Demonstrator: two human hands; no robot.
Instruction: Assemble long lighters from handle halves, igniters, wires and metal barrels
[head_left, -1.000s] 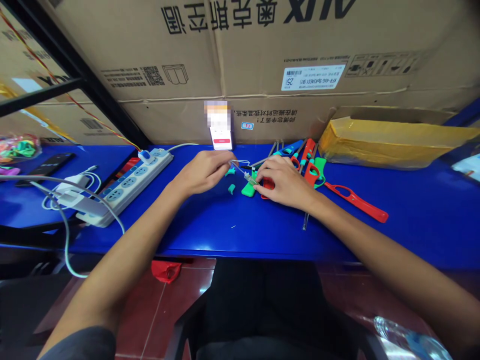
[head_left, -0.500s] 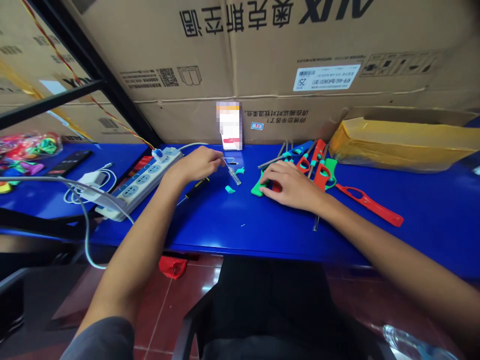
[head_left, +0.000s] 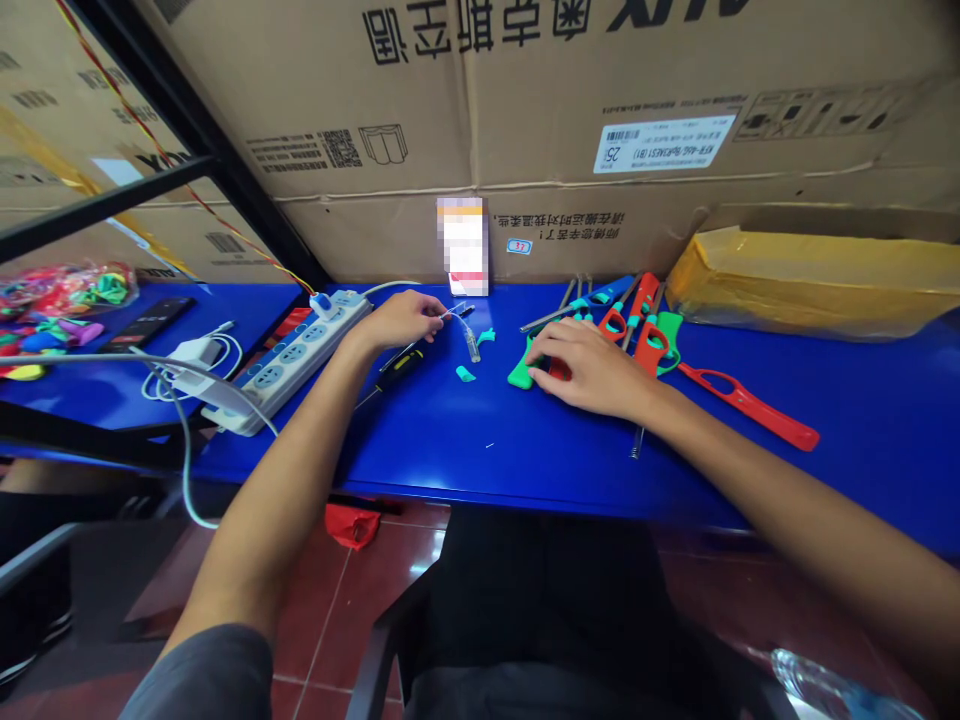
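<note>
My left hand [head_left: 405, 319] pinches a thin wire, and a clear plastic piece [head_left: 472, 345] hangs from that wire over the blue table. My right hand [head_left: 581, 362] rests with curved fingers against a green lighter part [head_left: 521, 366]; whether it grips that part is hard to see. Under and beyond the right hand lie several red, blue and green lighters [head_left: 651, 345]. Small teal pieces [head_left: 466, 374] lie between my hands. A black and yellow screwdriver [head_left: 401, 368] is just below my left hand.
A white power strip [head_left: 285, 365] with cables lies at the left. A lit phone [head_left: 466, 245] leans on the large cardboard box [head_left: 525, 100]. A yellow-taped box [head_left: 810, 283] stands back right; a red lighter casing [head_left: 750, 405] lies before it.
The wire and clear piece in my left hand have swung to a steeper angle. My right hand stays by the green part. The whole view has shifted slightly.
</note>
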